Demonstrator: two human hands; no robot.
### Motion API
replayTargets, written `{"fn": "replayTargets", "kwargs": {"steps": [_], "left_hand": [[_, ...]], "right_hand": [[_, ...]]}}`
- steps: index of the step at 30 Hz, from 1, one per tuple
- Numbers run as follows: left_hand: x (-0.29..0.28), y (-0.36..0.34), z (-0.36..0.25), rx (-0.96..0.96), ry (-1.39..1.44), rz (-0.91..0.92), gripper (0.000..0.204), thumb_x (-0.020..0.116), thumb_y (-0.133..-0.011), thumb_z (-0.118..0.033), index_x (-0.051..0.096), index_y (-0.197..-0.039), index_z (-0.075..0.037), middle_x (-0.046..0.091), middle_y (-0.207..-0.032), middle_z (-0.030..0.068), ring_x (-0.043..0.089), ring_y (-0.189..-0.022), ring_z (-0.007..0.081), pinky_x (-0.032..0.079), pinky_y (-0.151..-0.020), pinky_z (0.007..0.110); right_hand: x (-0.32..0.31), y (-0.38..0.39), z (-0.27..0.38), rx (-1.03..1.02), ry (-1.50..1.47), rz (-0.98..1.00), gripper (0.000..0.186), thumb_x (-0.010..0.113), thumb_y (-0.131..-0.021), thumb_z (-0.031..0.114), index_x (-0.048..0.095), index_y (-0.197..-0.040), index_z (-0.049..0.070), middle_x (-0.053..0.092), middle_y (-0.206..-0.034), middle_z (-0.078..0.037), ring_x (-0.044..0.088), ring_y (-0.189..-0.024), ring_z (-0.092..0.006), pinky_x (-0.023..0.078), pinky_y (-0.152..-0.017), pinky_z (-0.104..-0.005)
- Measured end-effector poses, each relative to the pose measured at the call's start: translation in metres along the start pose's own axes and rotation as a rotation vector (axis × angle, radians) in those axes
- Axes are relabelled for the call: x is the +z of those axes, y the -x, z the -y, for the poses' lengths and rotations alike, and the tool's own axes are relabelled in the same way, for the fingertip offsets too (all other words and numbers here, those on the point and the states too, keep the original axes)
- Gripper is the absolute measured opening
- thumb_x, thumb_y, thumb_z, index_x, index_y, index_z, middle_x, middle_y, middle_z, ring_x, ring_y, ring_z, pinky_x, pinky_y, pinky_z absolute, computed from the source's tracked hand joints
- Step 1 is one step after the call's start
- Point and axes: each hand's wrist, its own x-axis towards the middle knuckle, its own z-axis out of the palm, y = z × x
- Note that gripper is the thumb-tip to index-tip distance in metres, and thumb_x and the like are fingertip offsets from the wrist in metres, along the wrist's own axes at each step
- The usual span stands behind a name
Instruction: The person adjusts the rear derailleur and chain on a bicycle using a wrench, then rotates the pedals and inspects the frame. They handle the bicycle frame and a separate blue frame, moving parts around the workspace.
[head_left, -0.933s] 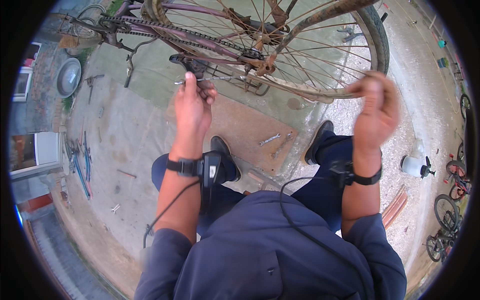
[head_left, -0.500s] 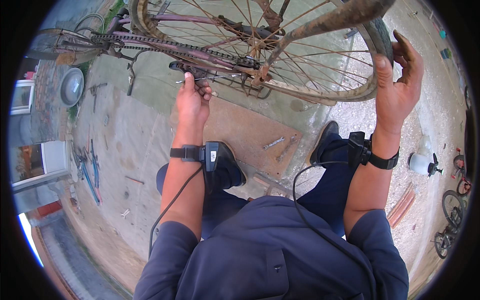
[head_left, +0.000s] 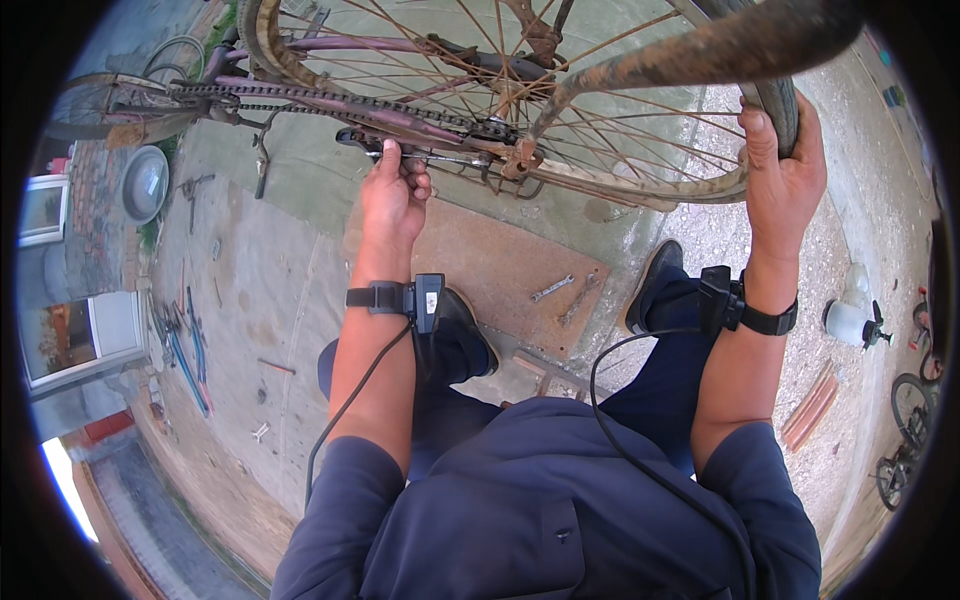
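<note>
Fingers of left hand point(head_left: 393, 195) closed on pedal point(head_left: 372, 143), centre far; fingers of right hand point(head_left: 783, 175) wrapped round tyre point(head_left: 778, 98) of rear wheel point(head_left: 520, 110), far right. Chain point(head_left: 330, 97) runs just beyond left knuckles, spokes beside them. Risk: wheel spinning pulls fingertips into chain or spokes; muddy tyre slips from grip. Wrenches point(head_left: 565, 292) lie near shoes, underfoot.

Person's dress: dark navy shirt point(head_left: 540, 510) with rolled sleeves; navy trousers; black shoes point(head_left: 655, 280); black strap with boxy black sensor point(head_left: 428, 300) above each cuff, a black cable point(head_left: 640, 460) trailing shirtward.
</note>
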Motion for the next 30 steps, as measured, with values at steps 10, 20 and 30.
{"fn": "replayTargets", "kwargs": {"steps": [10, 20, 30], "left_hand": [[0.036, 0.032, -0.016, 0.254, -0.319, -0.027, 0.025, 0.054, -0.102, -0.03, 0.051, -0.093, -0.006, 0.058, -0.066, 0.0038, 0.054, -0.05, 0.0123, 0.041, -0.046, 0.026], [0.056, 0.085, 0.0, 0.766, -0.78, 0.008, 0.019, 0.057, -0.101, -0.02, 0.055, -0.097, -0.002, 0.059, -0.069, 0.004, 0.055, -0.055, 0.0084, 0.048, -0.05, 0.024], [0.024, 0.049, -0.012, 0.278, -0.215, -0.086, 0.033, 0.051, -0.103, -0.036, 0.049, -0.091, -0.005, 0.056, -0.069, 0.0058, 0.052, -0.052, 0.0146, 0.039, -0.048, 0.026]], "right_hand": [[0.001, 0.001, -0.003, 0.032, -0.04, 0.005, 0.05, 0.078, -0.084, 0.039, 0.064, -0.117, 0.005, 0.068, -0.096, -0.006, 0.062, -0.086, -0.0144, 0.049, -0.081, -0.0272], [0.003, -0.002, 0.005, 0.033, -0.012, 0.008, 0.049, 0.079, -0.083, 0.04, 0.065, -0.116, 0.006, 0.069, -0.096, -0.005, 0.062, -0.087, -0.014, 0.049, -0.081, -0.0267], [0.003, -0.001, 0.003, 0.034, -0.031, 0.004, 0.048, 0.079, -0.083, 0.039, 0.065, -0.115, 0.006, 0.069, -0.096, -0.004, 0.062, -0.087, -0.0138, 0.049, -0.081, -0.0264]]}}
